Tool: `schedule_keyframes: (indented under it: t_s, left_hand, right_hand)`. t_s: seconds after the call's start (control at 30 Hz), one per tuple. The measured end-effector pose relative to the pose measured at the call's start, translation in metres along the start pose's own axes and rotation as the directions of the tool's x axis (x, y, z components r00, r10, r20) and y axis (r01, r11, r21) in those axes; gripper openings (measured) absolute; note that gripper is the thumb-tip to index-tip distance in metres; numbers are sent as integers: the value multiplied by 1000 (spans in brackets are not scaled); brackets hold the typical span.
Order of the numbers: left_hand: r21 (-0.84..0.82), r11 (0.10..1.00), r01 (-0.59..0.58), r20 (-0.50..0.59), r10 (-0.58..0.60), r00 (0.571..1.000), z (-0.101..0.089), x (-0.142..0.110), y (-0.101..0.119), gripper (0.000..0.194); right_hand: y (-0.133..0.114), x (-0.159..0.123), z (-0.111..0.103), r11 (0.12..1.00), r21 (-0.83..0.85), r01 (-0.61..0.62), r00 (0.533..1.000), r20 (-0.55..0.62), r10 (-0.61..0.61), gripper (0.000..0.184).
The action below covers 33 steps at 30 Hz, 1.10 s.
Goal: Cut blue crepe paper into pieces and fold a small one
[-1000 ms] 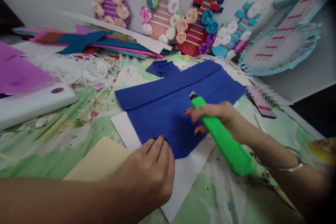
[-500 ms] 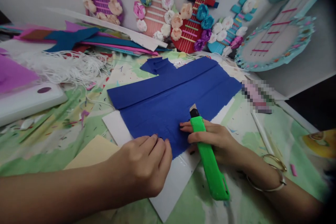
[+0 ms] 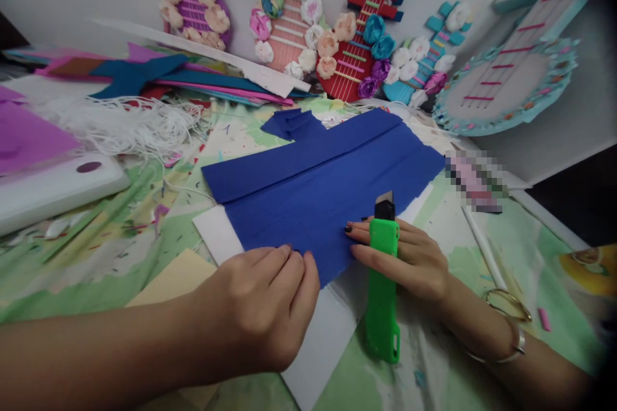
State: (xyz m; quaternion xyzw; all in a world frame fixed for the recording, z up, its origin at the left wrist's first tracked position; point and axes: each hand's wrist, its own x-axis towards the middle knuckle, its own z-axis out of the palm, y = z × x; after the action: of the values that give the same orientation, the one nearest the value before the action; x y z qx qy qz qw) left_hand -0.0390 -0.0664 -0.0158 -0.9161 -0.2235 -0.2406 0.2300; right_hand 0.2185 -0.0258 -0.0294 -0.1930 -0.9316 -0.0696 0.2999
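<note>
A dark blue crepe paper sheet lies spread over a white board on the table. My left hand is curled, its fingertips pinching the near edge of the blue sheet. My right hand lies across a green utility knife with its blade out, fingers stretched toward the blue sheet's near corner while the knife stays under the thumb and fingers.
Paper guitars with paper flowers lean against the back wall, a large teal one at right. Coloured paper sheets, white string, a white board with a hole and a tan sheet lie around.
My right hand came down from above the blue sheet to its near edge, and the green knife swung from slanting to nearly upright in view. My left hand stayed on the sheet's edge.
</note>
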Motion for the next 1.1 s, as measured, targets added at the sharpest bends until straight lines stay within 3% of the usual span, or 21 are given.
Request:
schedule_keyframes:
  t_s: [0.2,0.47,0.73,0.93,1.1]
  left_hand:
    - [18,1000,15,-16,-15,1000,-5,3,-6,22]
    - [168,980,107,-214,-69,974,0,4,-30,20]
    - [252,959,125,-205,-73,976,0,9,-50,22]
    - [16,968,249,-45,-248,968,9,11,-66,22]
    - [-201,885,420,277,-360,891,6,-3,-67,28]
  right_hand:
    - [-2,12,-9,998,-53,-42,998,-39,40,26]
    - [-3,43,-18,992,-29,-124,983,-137,119,33]
    - [1,55,-8,988,31,-151,950,-273,154,31]
    - [12,47,17,957,111,-268,908,-303,289,27]
    - [15,39,29,947,154,-283,885,-338,320,23]
